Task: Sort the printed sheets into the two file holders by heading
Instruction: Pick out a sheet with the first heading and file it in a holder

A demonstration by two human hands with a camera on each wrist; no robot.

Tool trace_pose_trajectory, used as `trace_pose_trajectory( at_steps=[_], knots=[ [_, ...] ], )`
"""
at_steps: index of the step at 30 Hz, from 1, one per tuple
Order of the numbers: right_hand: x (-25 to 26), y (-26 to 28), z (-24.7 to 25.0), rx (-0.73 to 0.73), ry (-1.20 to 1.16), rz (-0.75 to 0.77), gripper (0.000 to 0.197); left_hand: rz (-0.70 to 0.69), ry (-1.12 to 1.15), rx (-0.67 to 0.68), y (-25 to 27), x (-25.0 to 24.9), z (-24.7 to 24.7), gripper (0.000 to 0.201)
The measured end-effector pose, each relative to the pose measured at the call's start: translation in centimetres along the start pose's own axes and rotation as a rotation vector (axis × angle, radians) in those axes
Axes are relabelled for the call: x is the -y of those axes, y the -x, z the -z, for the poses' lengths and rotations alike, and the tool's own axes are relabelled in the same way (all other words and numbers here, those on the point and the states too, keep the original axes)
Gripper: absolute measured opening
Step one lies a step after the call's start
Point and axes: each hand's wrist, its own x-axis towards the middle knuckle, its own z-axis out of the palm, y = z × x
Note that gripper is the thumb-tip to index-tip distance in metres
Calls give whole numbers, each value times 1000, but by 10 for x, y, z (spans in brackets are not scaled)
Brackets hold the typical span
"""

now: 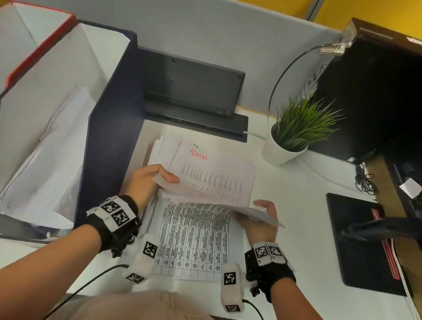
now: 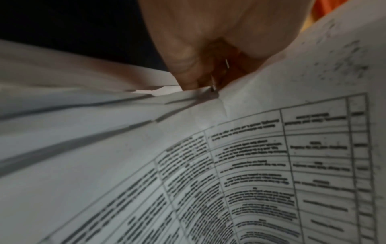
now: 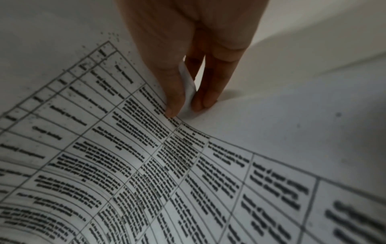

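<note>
A stapled sheet set headed ADMIN in red (image 1: 213, 175) is lifted off the paper pile (image 1: 191, 238) on the desk. My left hand (image 1: 150, 179) pinches its near left corner by the staple (image 2: 213, 85), and my right hand (image 1: 263, 217) pinches its near right corner (image 3: 186, 92). The topmost page left on the pile shows a printed table (image 3: 146, 165). At the left stand a dark blue file holder (image 1: 114, 128) and, further left, a red file holder (image 1: 40, 42); both have papers in them.
A potted plant (image 1: 296, 132) stands right of the pile. A black keyboard (image 1: 194, 87) leans against the partition behind it. A black pad (image 1: 360, 243) and a dark computer case (image 1: 398, 101) sit at the right.
</note>
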Motion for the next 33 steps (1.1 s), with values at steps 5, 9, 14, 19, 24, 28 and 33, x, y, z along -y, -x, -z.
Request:
trace_pose_trajectory(
  at_steps=[5,9,14,19,24,28,33],
  knots=[
    [3,3,-1,0,22,10,27,69,-75,62,-13,0,4,26],
    [2,4,-2,-69,41,-67,38,338,13,97,-22,5,4,51],
    [20,6,-11,-81,-47,40,35,289,-62,151,-12,-2,-4,72],
    [46,9,-19,-124,-138,137,23,-122,-423,205,0,-12,-14,40],
    [97,19,-14,-138,-393,387,18,-435,-286,37,13,-48,-17,30],
    [116,27,-9,-80,-467,516,24,-514,-122,-12,25,-65,-16,29],
    [107,36,-19,-49,-384,408,29,-446,-138,-77,27,-53,-24,24]
  ],
)
